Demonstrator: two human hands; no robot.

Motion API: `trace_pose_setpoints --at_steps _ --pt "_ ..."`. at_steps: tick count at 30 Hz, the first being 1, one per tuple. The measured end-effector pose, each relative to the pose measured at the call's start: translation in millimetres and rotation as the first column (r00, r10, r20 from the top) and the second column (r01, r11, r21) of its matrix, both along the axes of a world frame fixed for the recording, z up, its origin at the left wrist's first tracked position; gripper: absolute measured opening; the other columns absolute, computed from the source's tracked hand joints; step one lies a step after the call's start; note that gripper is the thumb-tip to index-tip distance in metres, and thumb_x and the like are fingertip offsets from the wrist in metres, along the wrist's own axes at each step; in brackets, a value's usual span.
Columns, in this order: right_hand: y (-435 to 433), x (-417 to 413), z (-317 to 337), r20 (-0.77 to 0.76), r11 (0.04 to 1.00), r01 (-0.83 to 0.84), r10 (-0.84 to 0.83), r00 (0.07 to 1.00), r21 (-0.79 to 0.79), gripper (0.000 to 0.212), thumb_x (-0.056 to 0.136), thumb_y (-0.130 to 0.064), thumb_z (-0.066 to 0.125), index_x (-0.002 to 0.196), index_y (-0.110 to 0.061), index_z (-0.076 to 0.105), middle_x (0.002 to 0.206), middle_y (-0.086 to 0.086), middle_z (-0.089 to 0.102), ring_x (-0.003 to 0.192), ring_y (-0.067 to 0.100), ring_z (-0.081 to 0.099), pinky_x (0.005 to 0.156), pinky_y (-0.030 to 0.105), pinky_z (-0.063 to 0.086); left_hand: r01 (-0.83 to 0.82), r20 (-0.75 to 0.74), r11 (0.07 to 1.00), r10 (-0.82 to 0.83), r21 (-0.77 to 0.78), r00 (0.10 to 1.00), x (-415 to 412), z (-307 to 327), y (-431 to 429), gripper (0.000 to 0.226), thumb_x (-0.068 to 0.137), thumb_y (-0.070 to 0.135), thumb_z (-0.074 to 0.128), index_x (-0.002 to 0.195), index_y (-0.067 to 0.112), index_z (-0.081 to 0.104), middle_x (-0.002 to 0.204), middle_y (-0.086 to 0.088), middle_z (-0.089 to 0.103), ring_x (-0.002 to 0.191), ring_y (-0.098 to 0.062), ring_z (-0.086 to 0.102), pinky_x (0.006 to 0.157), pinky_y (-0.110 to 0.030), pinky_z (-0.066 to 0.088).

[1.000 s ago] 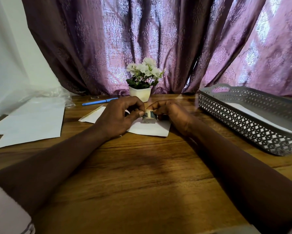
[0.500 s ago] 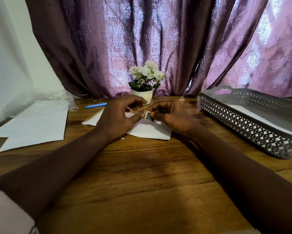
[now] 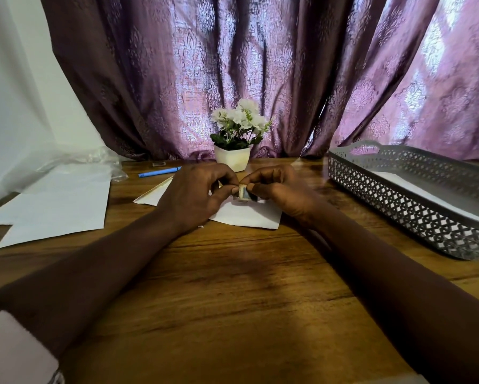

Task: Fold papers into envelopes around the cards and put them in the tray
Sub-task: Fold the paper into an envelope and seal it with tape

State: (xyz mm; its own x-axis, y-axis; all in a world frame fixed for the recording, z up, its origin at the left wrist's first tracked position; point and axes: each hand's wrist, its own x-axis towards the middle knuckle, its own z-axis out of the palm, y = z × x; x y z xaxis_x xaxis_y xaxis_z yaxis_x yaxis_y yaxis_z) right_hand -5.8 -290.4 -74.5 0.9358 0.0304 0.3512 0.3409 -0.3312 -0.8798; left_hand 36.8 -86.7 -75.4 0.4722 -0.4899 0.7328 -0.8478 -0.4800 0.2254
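over the last second the small object (image 3: 243,193) turns between the fingertips: first its broad pale face shows, then only a dark sliver seen edge-on, and now a pale face and a dark side together. both hands stay with it, the left hand (image 3: 194,195) pinching it from one side with curled fingers and thumb, the right hand (image 3: 282,192) pinching it from the other. they hold it just above the far edge of the folded paper (image 3: 246,214), which lies flat on the table (image 3: 232,286) and does not shift in that time. this reads as fiddling with or picking at the object, perhaps to seal the fold, so the envelope looks shaped but not yet moved to the tray (image 3: 399,173), which stands well apart on the right with a white piece (image 3: 415,187) already in it. more loose sheets (image 3: 58,206) wait on the left. what the object is stays unclear: it is tiny and partly covered by fingertips, and could be a tape roll or something else. no card can be seen; whether one sits inside the folded paper is hidden. the left hand covers the paper's left part, the tray's right end is cut off, and whether the white piece in it is a finished envelope cannot be told.
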Motion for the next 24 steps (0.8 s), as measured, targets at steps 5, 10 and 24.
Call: trace_pose_setpoints --at_steps 5,10,24 --pt "-3.2 1.7 -0.7 -0.001 0.999 -0.03 0.03 1.0 0.022 0.014 0.091 0.006 0.063 0.094 0.003 0.076 0.088 0.023 0.074 0.071 0.015 0.061 0.062 0.022 0.047 0.009 -0.039 0.999 -0.01 -0.045 0.999 -2.3 1.3 -1.0 0.01 0.085 0.022 0.082 0.093 0.027 0.08 0.083 0.014 0.075 0.071 -0.007 0.066 0.069 -0.031 0.054" --pt "-4.3 -0.4 0.7 -0.016 0.998 -0.047 0.047 0.999 0.039 0.019 0.091 0.007 0.061 0.089 -0.004 0.077 0.088 0.021 0.074 0.074 0.019 0.062 0.065 0.025 0.049 0.005 -0.058 1.0 -0.006 -0.02 0.998 -4.2 3.1 -0.3 0.016 0.083 0.023 0.084 0.098 0.028 0.081 0.08 0.019 0.074 0.065 -0.006 0.064 0.063 -0.032 0.052" --pt "-6.0 1.2 -2.7 -0.064 0.998 0.01 -0.006 0.998 0.066 0.014 0.093 0.005 0.062 0.099 0.006 0.074 0.077 0.006 0.071 0.063 0.003 0.061 0.06 0.019 0.048 0.012 0.037 0.999 -0.014 0.047 0.999 -10.6 2.5 -2.0 0.011 0.082 0.007 0.081 0.09 0.016 0.079 0.072 0.055 0.049 0.064 0.027 0.049 0.058 0.001 0.03"
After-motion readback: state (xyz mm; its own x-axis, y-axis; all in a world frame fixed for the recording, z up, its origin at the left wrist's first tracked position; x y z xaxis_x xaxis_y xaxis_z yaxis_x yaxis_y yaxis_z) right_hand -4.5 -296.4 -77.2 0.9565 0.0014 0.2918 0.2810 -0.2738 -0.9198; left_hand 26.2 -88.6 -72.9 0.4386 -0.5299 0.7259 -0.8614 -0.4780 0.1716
